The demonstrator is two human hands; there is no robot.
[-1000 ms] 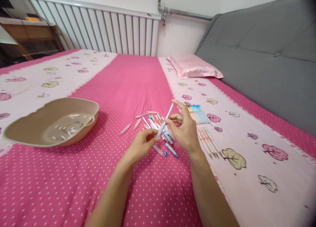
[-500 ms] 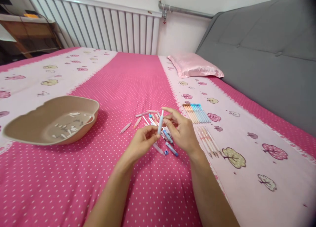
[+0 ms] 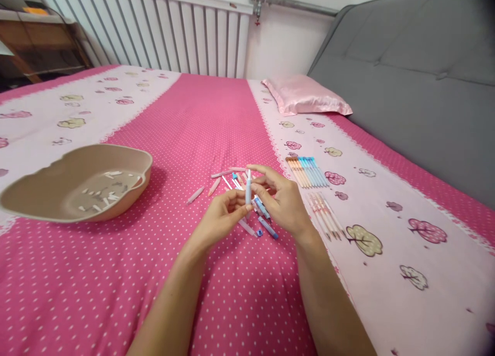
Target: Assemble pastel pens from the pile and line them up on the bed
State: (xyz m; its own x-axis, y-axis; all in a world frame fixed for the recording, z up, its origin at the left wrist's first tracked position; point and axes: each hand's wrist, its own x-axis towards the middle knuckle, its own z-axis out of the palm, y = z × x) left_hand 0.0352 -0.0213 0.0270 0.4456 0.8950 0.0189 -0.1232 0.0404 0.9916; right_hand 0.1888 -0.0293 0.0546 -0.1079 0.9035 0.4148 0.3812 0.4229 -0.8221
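A pale blue pen barrel point(image 3: 248, 191) stands nearly upright between my two hands. My left hand point(image 3: 224, 214) pinches its lower end. Fingers of my right hand point(image 3: 280, 198) hold its upper part, with the index fingertip at the thin white top. Beneath and behind the hands lies a loose pile of pen parts, partly hidden, with a blue pen piece point(image 3: 268, 227) and a small dark blue part point(image 3: 259, 233) in front. Pink pen pieces point(image 3: 195, 195) are scattered on the left of the pile.
On the left sits a beige basin point(image 3: 58, 191) holding small white and grey pieces. Right of my hands are a row of orange and blue pens point(image 3: 307, 172) and a row of pale pens point(image 3: 325, 216). Farther back lies a pink pillow point(image 3: 309, 95) against a grey headboard point(image 3: 406, 62).
The pen barrel has become more upright and shifted slightly left, with both hands still on it. The whole view has moved a little, so the surroundings appear higher.
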